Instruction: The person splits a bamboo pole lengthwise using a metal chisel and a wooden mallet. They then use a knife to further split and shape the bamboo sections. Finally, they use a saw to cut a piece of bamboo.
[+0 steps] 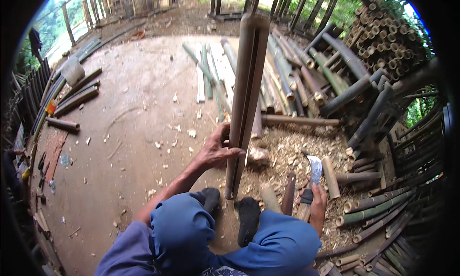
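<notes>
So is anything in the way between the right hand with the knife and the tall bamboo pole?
Low down, a dark brown wooden piece and a short bamboo piece show between the right hand and the tall bamboo pole. Above those, nothing visible seems to block the way.

Brown bamboo pole [240, 99], dark slot running lengthwise, nearly upright, top leaning right, curved-bladed knife [315, 169] apart to its right, silvery blade up.
</notes>
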Demonstrator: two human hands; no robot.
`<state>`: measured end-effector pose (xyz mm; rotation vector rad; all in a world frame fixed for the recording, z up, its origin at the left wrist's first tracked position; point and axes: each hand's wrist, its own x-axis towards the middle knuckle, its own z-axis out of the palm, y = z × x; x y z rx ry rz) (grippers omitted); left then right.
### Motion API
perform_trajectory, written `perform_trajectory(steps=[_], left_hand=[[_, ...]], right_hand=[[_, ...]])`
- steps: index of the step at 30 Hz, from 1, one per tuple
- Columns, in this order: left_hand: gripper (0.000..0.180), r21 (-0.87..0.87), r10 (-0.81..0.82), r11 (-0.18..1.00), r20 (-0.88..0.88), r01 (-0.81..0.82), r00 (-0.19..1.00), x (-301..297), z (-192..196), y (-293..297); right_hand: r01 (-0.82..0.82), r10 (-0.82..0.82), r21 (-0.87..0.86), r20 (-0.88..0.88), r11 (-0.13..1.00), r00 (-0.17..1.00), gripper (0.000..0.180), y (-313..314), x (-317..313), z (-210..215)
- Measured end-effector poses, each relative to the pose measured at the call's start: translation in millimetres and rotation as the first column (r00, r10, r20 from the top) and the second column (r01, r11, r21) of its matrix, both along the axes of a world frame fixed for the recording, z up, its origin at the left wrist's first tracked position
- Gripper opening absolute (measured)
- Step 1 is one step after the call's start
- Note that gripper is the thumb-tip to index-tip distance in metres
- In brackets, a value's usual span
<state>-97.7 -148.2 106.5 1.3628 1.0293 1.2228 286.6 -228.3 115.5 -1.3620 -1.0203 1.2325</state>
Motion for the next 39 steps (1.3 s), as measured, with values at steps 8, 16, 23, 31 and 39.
perform_trajectory(steps=[8, 16, 23, 31, 39], left_hand=[[0.097, 0.135, -0.216, 0.972, 0.18, 0.194, 0.96, -46, 132, 50], [0.071, 0.231, -0.223, 0.96, 0.303, 0.156, 0.926, -50, 182, 46], [0.042, 0.305, -0.065, 0.95, 0.393, -0.064, 0.917, -19, 220, 20], [0.039, 0.388, -0.095, 0.919, 0.376, -0.064, 0.922, -5, 221, 14], [0.037, 0.403, -0.121, 0.914, 0.394, -0.053, 0.911, 1, 221, 19]], right_hand=[[0.062, -0.031, 0.309, -0.105, 0.949, 0.994, 0.043, -31, 10, 134], [-0.157, 0.211, 0.315, -0.144, 0.936, 0.967, 0.047, -92, -69, 238], [-0.446, 0.476, 0.24, -0.083, 0.862, 0.875, 0.036, -71, -136, 234], [-0.489, 0.549, 0.346, -0.1, 0.801, 0.83, 0.032, -23, -165, 235], [-0.507, 0.562, 0.277, -0.175, 0.816, 0.809, 0.03, -2, -157, 233]])
